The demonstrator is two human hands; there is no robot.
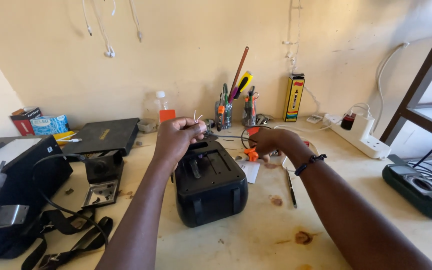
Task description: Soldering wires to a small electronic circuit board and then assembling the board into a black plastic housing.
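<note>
Left hand point(178, 136) is raised above the black speaker housing point(210, 182), fingers pressed together, pinching a thin white wire point(196, 118) whose two short ends stick up past the fingertips. Right hand point(271, 141) sits just beside the housing's right rear corner, fingers curled around an orange-handled tool point(250, 152), likely cutters or a stripper; the tool's jaws are hidden, so can't tell more. The wire looks very light, limp and thin, easy to kink or snap, and likely slips from a loose pinch; best held close to the free ends, as it is here. The housing stands mid-bench, open side up, rigid plastic, looks moderately heavy; take it by the side walls, not the internals. Left of it lie a soldering station point(103, 172) and black straps point(66, 235). A white power strip point(361, 137) lies toward the bench's back right, a green multimeter point(418, 187) at the right edge.
</note>
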